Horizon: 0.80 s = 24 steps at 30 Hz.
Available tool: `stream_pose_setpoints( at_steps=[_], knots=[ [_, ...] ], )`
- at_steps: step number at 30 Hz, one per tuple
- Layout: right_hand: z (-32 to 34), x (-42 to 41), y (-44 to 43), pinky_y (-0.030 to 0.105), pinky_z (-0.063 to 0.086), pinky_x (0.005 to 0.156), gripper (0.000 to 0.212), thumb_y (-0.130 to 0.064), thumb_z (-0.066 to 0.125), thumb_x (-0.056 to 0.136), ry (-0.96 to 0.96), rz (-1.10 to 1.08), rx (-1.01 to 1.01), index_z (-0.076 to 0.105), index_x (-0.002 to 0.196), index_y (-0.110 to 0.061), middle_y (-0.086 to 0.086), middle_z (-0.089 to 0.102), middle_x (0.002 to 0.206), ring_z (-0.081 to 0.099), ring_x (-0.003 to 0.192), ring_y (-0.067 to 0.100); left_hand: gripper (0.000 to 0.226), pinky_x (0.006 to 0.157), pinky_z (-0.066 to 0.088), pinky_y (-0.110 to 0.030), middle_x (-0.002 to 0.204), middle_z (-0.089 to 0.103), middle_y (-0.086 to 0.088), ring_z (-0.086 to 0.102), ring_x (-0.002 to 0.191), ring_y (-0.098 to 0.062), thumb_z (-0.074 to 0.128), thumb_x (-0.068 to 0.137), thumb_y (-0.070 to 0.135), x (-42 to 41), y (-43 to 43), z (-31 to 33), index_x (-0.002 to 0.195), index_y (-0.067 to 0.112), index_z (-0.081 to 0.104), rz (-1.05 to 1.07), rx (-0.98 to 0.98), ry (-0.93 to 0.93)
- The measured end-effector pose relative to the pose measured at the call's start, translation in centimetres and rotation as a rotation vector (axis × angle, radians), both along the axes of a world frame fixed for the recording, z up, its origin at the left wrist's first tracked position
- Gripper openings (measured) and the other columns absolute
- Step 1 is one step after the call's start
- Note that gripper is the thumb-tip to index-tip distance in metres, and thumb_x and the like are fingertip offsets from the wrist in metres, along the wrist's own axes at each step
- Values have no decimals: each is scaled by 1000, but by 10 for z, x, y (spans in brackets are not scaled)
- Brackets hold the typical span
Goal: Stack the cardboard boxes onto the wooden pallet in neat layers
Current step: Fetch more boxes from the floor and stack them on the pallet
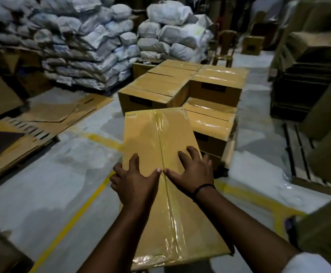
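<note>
We press both hands flat on top of a taped cardboard box (160,154), the left hand (135,180) at its left edge, the right hand (192,172) beside the tape seam, fingers spread apart. Just beyond it, stacked boxes (180,85) sit on the wooden pallet (228,152).
</note>
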State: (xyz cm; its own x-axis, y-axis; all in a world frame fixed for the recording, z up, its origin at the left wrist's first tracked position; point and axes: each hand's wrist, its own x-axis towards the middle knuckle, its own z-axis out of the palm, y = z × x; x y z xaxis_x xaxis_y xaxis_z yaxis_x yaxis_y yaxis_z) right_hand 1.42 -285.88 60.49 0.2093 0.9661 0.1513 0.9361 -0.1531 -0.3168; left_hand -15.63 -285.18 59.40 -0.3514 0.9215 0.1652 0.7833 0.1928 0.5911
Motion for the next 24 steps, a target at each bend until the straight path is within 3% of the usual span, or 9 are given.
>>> stream_pose_setpoints(
  at_steps=[8,17,24],
  knots=[
    [-5,116,51,48,37,108,88,-92,41,70,1,-127,-15,46,143,-42,-10,31,158,36,131,35,82,107,34,-52,142,33,-14,38,125,-42,66,70,77,113,72,-2,140,43,42,-152,-41,36],
    [-6,247,171,44,36,108,82,-86,52,73,11,-224,-22,52,140,-39,-7,35,156,41,129,34,89,108,32,-55,149,29,-21,35,130,-48,65,76,74,247,213,-7,150,38,33,-284,-105,41],
    [-19,340,249,44,40,104,82,-89,50,69,-8,-318,10,57,134,-40,-10,38,152,40,125,33,89,109,34,-56,151,25,-21,32,133,-49,66,78,72,338,292,-11,152,37,31,-391,-170,44]
  ],
)
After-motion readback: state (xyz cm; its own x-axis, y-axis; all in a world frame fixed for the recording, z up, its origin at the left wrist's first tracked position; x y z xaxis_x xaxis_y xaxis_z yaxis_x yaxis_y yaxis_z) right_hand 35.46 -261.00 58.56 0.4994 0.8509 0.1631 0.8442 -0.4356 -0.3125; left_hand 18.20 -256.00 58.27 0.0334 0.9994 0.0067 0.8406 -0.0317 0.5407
